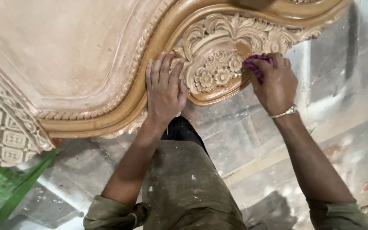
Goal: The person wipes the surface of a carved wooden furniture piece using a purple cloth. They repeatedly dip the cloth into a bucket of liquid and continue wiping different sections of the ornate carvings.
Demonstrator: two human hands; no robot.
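I'm looking down at a big carved wooden panel [86, 59], prob. a headboard, lying across the top and left of the view. Its surface is pale and dusty in the flat middle, w/ a beaded line inside a smooth, curved golden-brown moulding [150, 55] along the edge. At the crest sits a carved flower cluster [216, 72]: small round blossoms under scrolling leaves, pale in the relief, browner in the hollow behind.

Left hand [163, 91] lies flat on the moulding just left of the flower cluster, fingers straight and close together, tips pointing up onto the carving, nothing gripped.

Right hand [275, 85] is just right of the cluster, fingers curled and pinching a bunched purple cloth [256, 66], which is pressed vs. the cluster's right edge. A thin metal bracelet [284, 113] rings that wrist.

Below the cluster: my knee in dirty olive trousers [184, 187], paint-flecked. Further below-left of it, a lattice-carved part of the panel [1, 127] and a green strip [9, 187]. Right of the cluster, grey dusty tiled floor [346, 72].
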